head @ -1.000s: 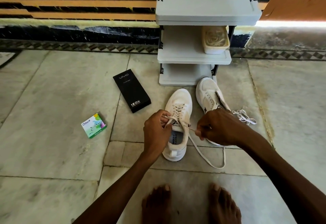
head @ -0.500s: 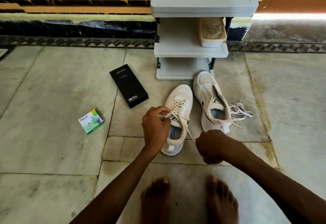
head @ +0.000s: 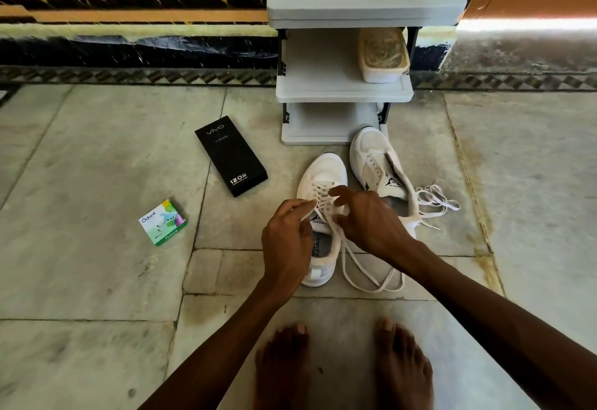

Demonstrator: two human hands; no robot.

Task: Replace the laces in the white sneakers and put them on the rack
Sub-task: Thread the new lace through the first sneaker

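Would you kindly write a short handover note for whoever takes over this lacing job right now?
Left hand pinches the lace of the near sneaker. Right hand is at its eyelets, grip unclear.
Near sneaker: lace threaded through the eyelets, not tied, slack trailing on the floor.
Far sneaker: unlaced, tilted at the foot of the rack; loose lace on the floor beside it.
Left to do: tie the near one, lace the far one, put both on the rack.
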